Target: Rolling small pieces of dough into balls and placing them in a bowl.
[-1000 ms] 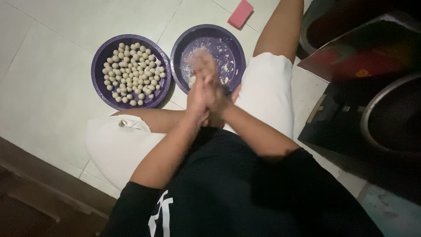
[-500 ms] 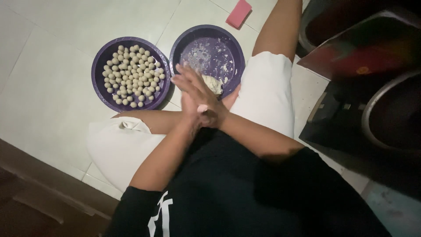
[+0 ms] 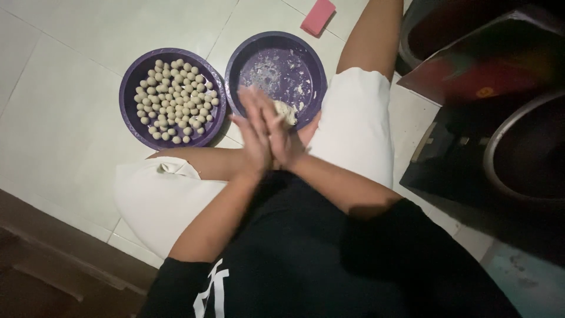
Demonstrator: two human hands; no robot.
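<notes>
The pale tiled floor (image 3: 70, 112) carries two purple basins: one full of dough balls (image 3: 172, 98) ahead-left of my hands (image 3: 265, 132), one nearly scraped (image 3: 276, 70) just beyond them, a pink block (image 3: 318, 16) farther off.

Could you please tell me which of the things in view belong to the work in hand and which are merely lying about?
In use:
left hand and right hand, palms pressed together
purple bowl of small pale balls
purple bowl with dough scraps
dough lump

Lying about:
pink block
dark box
metal basin
</notes>
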